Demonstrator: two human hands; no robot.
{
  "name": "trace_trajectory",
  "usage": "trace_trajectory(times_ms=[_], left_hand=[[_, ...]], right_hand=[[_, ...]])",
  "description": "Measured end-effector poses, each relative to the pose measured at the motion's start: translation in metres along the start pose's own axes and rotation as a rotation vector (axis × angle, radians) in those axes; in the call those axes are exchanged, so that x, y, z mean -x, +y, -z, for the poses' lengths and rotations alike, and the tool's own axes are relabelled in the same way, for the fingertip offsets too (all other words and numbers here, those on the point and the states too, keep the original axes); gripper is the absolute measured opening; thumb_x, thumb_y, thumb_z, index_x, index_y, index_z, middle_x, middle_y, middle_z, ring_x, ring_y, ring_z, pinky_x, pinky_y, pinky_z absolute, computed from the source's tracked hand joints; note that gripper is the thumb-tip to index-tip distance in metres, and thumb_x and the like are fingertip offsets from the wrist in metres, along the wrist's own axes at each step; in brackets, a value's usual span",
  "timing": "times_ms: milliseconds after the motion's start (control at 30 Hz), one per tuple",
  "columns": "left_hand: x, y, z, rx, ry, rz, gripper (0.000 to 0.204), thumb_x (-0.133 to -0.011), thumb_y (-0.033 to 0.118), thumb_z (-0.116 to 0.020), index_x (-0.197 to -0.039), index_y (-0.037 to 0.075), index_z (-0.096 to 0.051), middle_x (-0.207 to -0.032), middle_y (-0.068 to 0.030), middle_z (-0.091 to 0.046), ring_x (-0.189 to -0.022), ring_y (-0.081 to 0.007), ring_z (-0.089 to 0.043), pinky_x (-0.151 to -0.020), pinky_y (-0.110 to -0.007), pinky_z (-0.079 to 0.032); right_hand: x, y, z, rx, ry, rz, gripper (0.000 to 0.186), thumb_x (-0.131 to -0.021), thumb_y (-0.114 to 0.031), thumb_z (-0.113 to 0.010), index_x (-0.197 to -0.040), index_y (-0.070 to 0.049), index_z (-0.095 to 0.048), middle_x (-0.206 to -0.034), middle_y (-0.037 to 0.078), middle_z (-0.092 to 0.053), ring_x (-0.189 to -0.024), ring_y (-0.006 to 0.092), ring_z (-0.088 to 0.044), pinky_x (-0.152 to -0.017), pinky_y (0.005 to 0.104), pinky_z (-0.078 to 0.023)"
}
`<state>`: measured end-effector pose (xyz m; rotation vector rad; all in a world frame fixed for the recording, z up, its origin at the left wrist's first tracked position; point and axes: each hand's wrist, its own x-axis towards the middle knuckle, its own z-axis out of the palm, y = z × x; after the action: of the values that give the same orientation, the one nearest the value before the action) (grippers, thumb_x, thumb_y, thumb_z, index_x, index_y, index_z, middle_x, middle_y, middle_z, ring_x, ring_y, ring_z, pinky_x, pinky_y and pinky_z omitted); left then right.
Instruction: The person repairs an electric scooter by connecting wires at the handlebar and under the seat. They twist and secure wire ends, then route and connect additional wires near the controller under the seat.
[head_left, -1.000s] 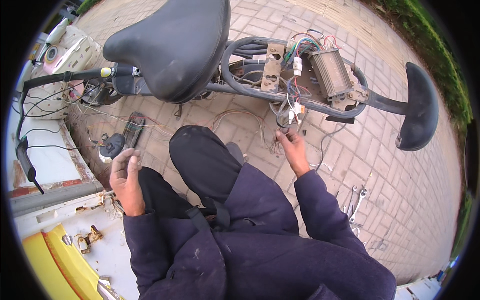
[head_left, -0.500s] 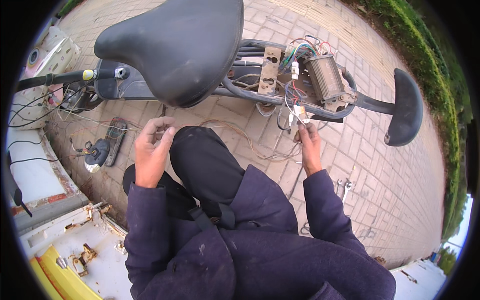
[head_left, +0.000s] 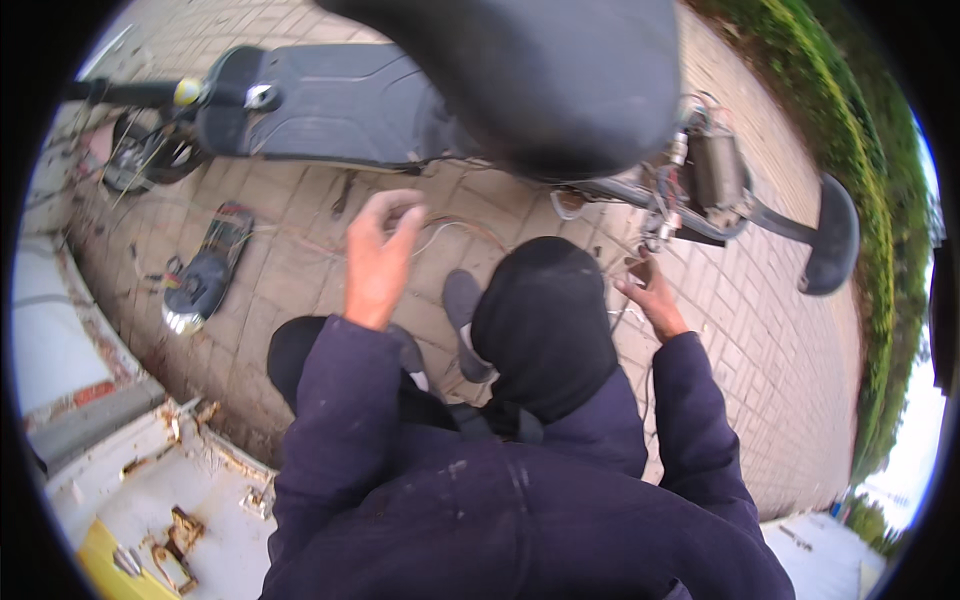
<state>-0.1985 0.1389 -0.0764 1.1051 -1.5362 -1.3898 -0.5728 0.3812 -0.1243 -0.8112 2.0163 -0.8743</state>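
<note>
Purple-cuffed right hand [head_left: 655, 298]: thumb and fingers apart, right of centre in the frame, just below the plugs; blur hides whether a fingertip touches a wire.
Left hand [head_left: 380, 260]: in the air over the paving [head_left: 770, 350], left of centre; fingers curled, thumb apart, nothing seen between them.
Plugs [head_left: 670, 222]: among thin wires [head_left: 667, 185] at the rear of the scooter [head_left: 335, 105], upper right.
Metal box [head_left: 717, 165]: just right of the plugs.
Seat [head_left: 570, 90]: black, across the top.
Lamp [head_left: 200, 285]: on the paving, left side.
Step in hand: apparently wiring work at the plugs.
Next move: seems to call for a fine pinch, perhaps with the left hand steadying a plug.
</note>
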Motion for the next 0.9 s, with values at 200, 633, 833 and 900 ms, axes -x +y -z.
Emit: trace_trajectory(times_ms=[200, 633, 833, 900], left_hand=[[-0.007, 0.016, 0.024, 0.200, 0.127, 0.020, 0.022, -0.096, 0.009, -0.065, -0.112, -0.005, -0.069, -0.099, -0.0083, -0.073, -0.089, -0.0124, -0.065, -0.082, -0.029, -0.053], [0.000, -0.002, 0.051, 0.192, 0.112, 0.087, 0.027, -0.099, 0.014, -0.061, -0.121, 0.000, -0.066, -0.108, -0.0071, -0.072, -0.096, -0.0138, -0.065, -0.082, -0.028, -0.050], [0.002, -0.017, 0.004, -0.061, -0.162, 0.149, 0.030, -0.096, 0.011, -0.066, -0.122, -0.003, -0.066, -0.107, -0.0084, -0.072, -0.097, -0.0148, -0.066, -0.089, -0.031, -0.052], [0.004, -0.019, -0.025, -0.155, -0.311, 0.103, 0.033, -0.094, 0.014, -0.068, -0.122, -0.002, -0.066, -0.109, -0.0106, -0.073, -0.099, -0.0184, -0.068, -0.091, -0.033, -0.052]], right_hand=[[-0.027, -0.032, -0.006, -0.342, -0.287, -0.125, 0.067, -0.090, -0.025, -0.077, -0.146, 0.002, -0.051, -0.127, 0.016, -0.069, -0.116, 0.0256, -0.067, -0.100, 0.0401, -0.052], [-0.113, -0.003, 0.024, 0.067, -0.570, -0.094, 0.057, -0.094, -0.014, -0.071, -0.146, 0.002, -0.051, -0.126, 0.017, -0.069, -0.112, 0.0238, -0.069, -0.098, 0.0352, -0.054], [-0.100, 0.063, 0.115, 0.507, -0.512, -0.230, 0.053, -0.096, -0.010, -0.069, -0.145, 0.002, -0.051, -0.126, 0.018, -0.069, -0.110, 0.0229, -0.069, -0.097, 0.0329, -0.054], [-0.084, 0.051, 0.143, 0.626, -0.433, -0.278, 0.065, -0.092, -0.027, -0.076, -0.146, 0.000, -0.054, -0.125, 0.017, -0.070, -0.111, 0.0261, -0.069, -0.092, 0.0387, -0.056]])
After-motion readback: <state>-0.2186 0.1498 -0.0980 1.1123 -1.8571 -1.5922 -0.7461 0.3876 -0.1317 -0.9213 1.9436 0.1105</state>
